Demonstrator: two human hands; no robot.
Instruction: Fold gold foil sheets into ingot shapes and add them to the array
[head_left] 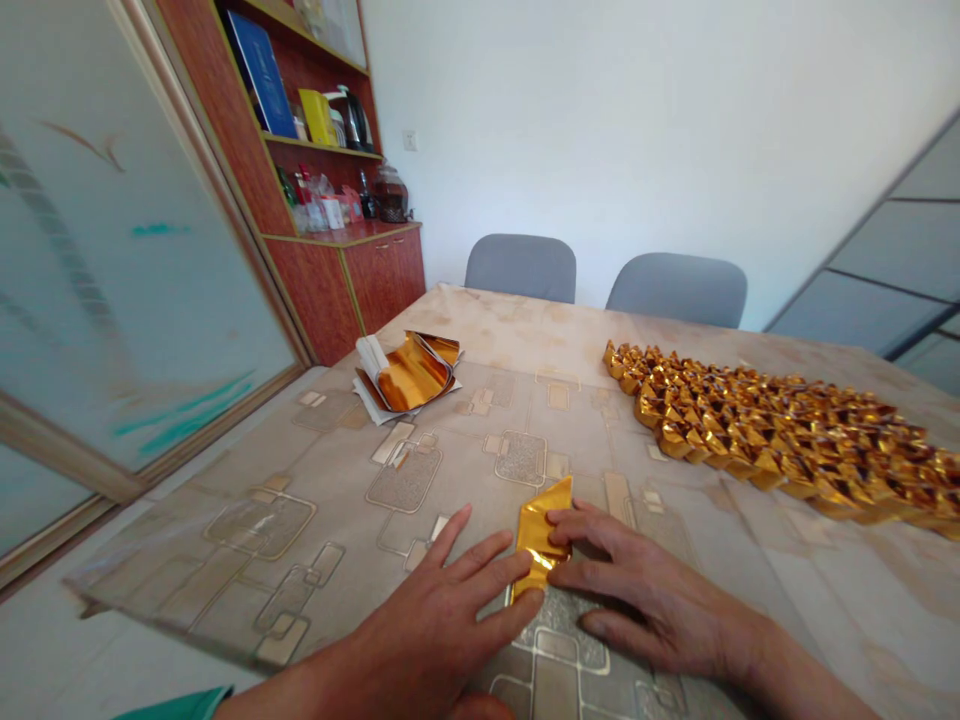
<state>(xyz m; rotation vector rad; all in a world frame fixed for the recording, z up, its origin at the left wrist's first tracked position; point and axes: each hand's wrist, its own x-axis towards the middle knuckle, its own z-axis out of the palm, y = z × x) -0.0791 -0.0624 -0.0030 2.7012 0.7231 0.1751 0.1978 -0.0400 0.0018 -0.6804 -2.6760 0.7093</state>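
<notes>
A folded piece of gold foil paper (541, 527) lies flat on the patterned tablecloth in front of me, its top end slanting to a point. My left hand (457, 600) rests at its lower left, fingers spread, with fingertips on the foil's lower part. From the right, my right hand (634, 570) lays its fingertips on the foil's right edge, fingers apart and thumb on the cloth. Farther off at the left sits a loose stack of gold foil sheets (416, 375) with white backs. Rows of folded gold foil pieces (772, 420) stand packed together at the right.
The table (330, 500) has a patterned cover. Two grey chairs (521, 265) stand at its far side, before a white wall. A reddish wooden cabinet (352, 280) with bottles and boxes stands at the back left, beside a frosted sliding door (127, 250).
</notes>
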